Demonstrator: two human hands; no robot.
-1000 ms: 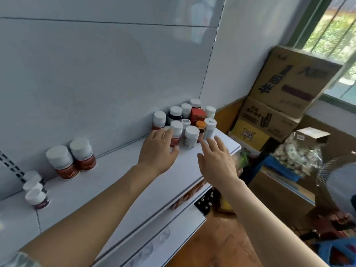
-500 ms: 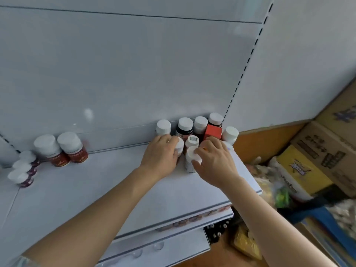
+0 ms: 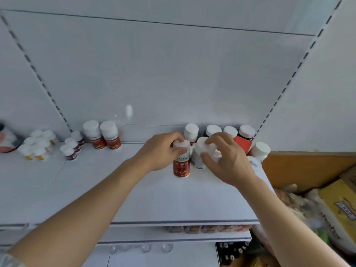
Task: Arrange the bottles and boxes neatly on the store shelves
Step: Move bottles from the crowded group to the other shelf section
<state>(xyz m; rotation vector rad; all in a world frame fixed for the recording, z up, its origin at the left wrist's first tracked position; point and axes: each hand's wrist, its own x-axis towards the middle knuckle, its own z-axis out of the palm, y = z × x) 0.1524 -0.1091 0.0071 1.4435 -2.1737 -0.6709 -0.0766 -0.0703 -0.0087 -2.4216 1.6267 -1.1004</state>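
The left hand (image 3: 161,151) grasps a red-label bottle (image 3: 181,160) by its white cap, thumb on the near side and fingers curled over the far side. The bottle stands upright, long axis vertical, cap up, label facing the camera. Its base meets the white shelf (image 3: 134,193) or sits just above it; contact cannot be confirmed. The bottle body hangs below and to the right of the grip.

The right hand (image 3: 229,160) grasps a white bottle (image 3: 202,153), fingers curled over the cap and thumb under its near edge. This bottle is tilted, its cap leaning toward the camera and to the left, its long axis off vertical. It sits just beside the red-label bottle, on its right, and left of the palm.

Behind both hands, a row of white-capped bottles (image 3: 213,130) stands upright against the back panel, with a red box (image 3: 243,143) among them. Well apart to the left, two larger red-label bottles (image 3: 102,134) stand upright side by side, touching.
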